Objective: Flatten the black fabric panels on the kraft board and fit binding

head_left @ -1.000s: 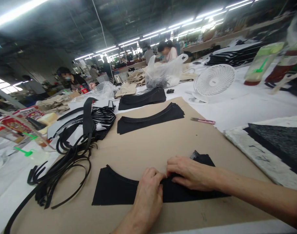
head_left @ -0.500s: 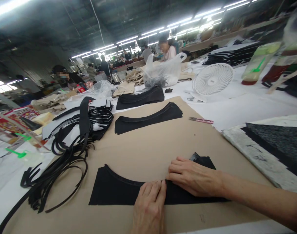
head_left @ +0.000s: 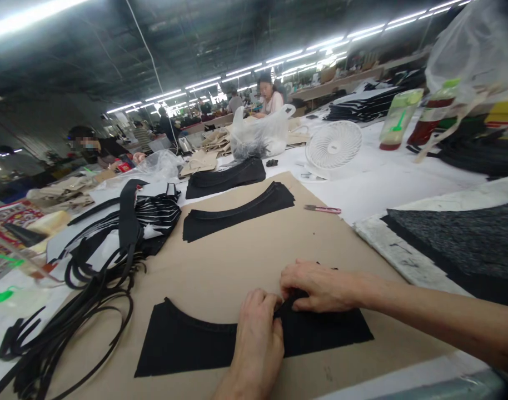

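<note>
A curved black fabric piece (head_left: 183,344) lies flat on a tan cardboard sheet (head_left: 237,255) close to me. My left hand (head_left: 258,344) rests on its middle, fingers bent and pinching the upper curved edge. My right hand (head_left: 320,286) meets it from the right, fingers curled and pressing the same edge. The fingertips of both hands touch at the fold. A stack of similar black curved pieces (head_left: 237,208) lies farther back on the cardboard.
Black strips (head_left: 79,289) tangle at the left beside striped fabric (head_left: 158,208). A second black stack (head_left: 227,175), a plastic bag (head_left: 258,133), a white fan (head_left: 333,145), a pink cutter (head_left: 323,209) and glue bottles (head_left: 398,119) stand behind. A dark felt pad (head_left: 458,244) lies right. Other people work at far tables.
My left hand has slid up from lying flat on the fabric to pinch the edge. My right hand's fingers have curled in. The view has shifted, so everything sits further left.
</note>
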Demonstrator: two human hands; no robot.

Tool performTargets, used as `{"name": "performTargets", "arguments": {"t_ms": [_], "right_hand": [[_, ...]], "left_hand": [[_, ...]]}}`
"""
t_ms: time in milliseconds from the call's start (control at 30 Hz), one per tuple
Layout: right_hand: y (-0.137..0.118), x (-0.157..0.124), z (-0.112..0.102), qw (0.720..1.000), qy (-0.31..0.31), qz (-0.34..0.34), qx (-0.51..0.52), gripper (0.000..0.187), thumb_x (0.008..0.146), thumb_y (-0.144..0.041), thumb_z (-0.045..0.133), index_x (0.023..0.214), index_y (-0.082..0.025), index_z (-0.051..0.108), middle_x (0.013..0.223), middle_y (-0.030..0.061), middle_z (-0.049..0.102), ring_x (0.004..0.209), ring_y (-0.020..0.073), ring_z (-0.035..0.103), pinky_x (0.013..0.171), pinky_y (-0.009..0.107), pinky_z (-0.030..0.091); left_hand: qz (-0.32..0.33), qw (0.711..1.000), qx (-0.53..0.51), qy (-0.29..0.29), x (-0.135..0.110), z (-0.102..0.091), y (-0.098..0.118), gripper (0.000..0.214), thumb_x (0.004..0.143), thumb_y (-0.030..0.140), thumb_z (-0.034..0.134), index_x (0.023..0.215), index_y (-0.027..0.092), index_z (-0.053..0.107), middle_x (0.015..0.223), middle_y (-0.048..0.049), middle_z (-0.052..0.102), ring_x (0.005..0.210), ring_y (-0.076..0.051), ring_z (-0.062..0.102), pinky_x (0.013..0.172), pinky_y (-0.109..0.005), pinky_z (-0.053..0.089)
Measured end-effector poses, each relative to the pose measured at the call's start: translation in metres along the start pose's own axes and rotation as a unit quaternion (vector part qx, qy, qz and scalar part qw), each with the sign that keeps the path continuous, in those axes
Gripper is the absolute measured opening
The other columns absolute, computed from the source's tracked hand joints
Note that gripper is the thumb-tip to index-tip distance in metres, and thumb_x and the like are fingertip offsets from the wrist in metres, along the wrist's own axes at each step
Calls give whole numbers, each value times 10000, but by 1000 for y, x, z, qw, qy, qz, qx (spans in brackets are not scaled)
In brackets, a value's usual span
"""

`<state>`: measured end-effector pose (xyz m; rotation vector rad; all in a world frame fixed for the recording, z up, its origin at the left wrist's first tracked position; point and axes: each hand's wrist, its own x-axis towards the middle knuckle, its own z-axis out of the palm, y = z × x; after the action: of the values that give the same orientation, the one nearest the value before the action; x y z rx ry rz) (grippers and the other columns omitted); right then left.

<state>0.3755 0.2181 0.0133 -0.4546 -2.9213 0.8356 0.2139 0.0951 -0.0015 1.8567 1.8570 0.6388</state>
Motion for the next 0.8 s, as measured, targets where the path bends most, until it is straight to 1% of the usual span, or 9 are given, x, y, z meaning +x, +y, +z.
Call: {"name": "performTargets", "arguments": {"t_ms": [200, 300, 367, 433, 500, 567, 633, 733, 800], "right_hand": [[3, -12, 3, 999, 26, -45, 6, 176, 824, -62, 624, 934, -196, 648, 916, 19, 612, 931, 194, 553, 859, 310, 395], [3, -18, 4, 997, 36, -70, -7, 164, 877, -73, 559, 960, -184, 648, 922, 45, 599, 920, 198, 530, 855, 320, 390], [3, -22, 7, 995, 41, -86, -27, 175, 915, -89, 497, 950, -176, 644, 916, 65, 589, 889, 206, 514, 837, 341, 384], [4, -24, 10, 992, 43, -106, -58, 201, 941, -101, 450, 944, -172, 638, 909, 76, 583, 857, 210, 502, 812, 350, 378], [5, -26, 12, 987, 47, -123, -87, 213, 955, -108, 427, 950, -172, 630, 911, 78, 581, 841, 210, 498, 792, 347, 374], [6, -27, 11, 987, 49, -122, -91, 198, 959, -118, 432, 972, -178, 620, 927, 73, 580, 854, 208, 502, 802, 343, 371], [8, -28, 7, 991, 47, -102, -73, 157, 949, -128, 476, 1019, -185, 604, 949, 63, 581, 887, 208, 510, 825, 342, 366], [12, -29, 1, 996, 42, -69, -43, 204, 893, -143, 604, 1088, -193, 572, 1000, 47, 590, 942, 211, 524, 848, 340, 357], [15, -30, -2, 997, 41, -58, -39, 264, 839, -144, 681, 1073, -197, 570, 1000, 35, 596, 934, 212, 536, 830, 337, 355]], "left_hand": [[39, 999, 15, 10, -1, 3, 2, 450, 759, -55, 409, 1001, 208, 684, 901, -37, 624, 897, -184, 585, 824, -323, 497], [98, 991, 86, 42, -11, 19, -5, 442, 791, -34, 383, 1029, 199, 674, 872, -47, 622, 823, -189, 583, 737, -307, 513], [160, 969, 153, 111, -21, 36, -14, 469, 767, -38, 382, 1103, 155, 646, 916, -72, 645, 840, -211, 588, 747, -334, 513], [207, 935, 203, 203, -31, 52, -24, 544, 743, -50, 379, 1225, 106, 580, 1059, -105, 660, 976, -238, 588, 846, -368, 490], [218, 921, 222, 235, -38, 62, -32, 589, 746, -53, 383, 1295, 103, 526, 1181, -102, 642, 1107, -230, 556, 948, -362, 438], [216, 928, 211, 220, -40, 62, -36, 561, 777, -31, 385, 1293, 133, 530, 1202, -79, 640, 1127, -210, 552, 987, -355, 404], [207, 939, 174, 213, -37, 53, -36, 469, 830, 18, 383, 1231, 170, 573, 1128, -64, 667, 1050, -206, 586, 959, -378, 411], [178, 959, 139, 173, -26, 33, -26, 340, 896, 135, 452, 1194, 225, 589, 1011, -47, 682, 967, -219, 600, 871, -393, 444], [141, 973, 129, 130, -17, 23, -16, 342, 883, 164, 519, 1209, 247, 577, 993, -42, 670, 970, -235, 588, 845, -400, 454]]}}
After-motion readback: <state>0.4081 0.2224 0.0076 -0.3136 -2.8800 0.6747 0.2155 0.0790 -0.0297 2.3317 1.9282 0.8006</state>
